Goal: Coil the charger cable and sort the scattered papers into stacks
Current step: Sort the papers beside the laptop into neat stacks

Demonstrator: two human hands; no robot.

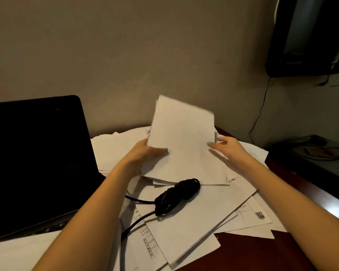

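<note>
My left hand [145,153] and right hand [226,146] pinch the paper stack [182,147] mid-frame, above the coiled charger cable [176,194].

Bare forearms [98,202], pale green thumbnails [165,150]

Reaching forward with both forearms [98,202] bare, gripping a raised paper stack [184,141] by its left edge in the left hand [145,153] and its right edge in the right hand [226,146], thumbs across its front.

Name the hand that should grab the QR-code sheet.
Right: the right hand grips the stack on the side nearer the QR-code sheet; the left hand would cross the cable.
</note>
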